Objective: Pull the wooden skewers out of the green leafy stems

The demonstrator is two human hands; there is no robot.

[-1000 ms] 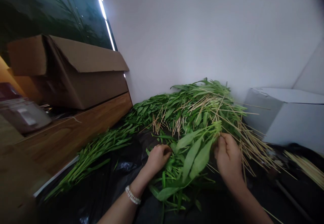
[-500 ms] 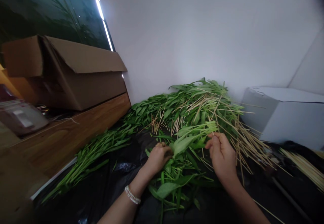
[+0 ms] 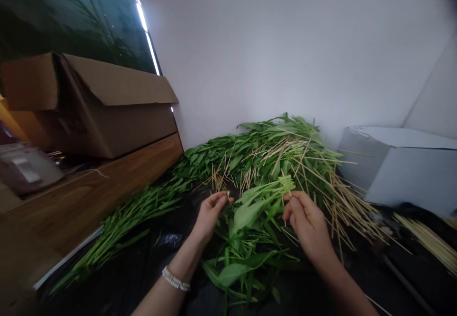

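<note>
Before the heap (image 3: pixel 216 150), left hand (image 3: pixel 208 215) pinching a green bit (image 3: pixel 229 193), right hand (image 3: pixel 307 220) pinching a stick (image 3: pixel 290 193), hard pushing could split stems (image 3: pixel 274 186).

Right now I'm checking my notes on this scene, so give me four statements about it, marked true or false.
1. The bare right hand is at the pale stem ends of a bunch of long green leaves. True.
2. A white beaded bracelet is on the right wrist. False: the bracelet is on the left one.
3. The brown cardboard box is left of the big green leaf heap. True.
4. The bare left hand lies flat. False: the left hand pinches a small pale piece.
</note>
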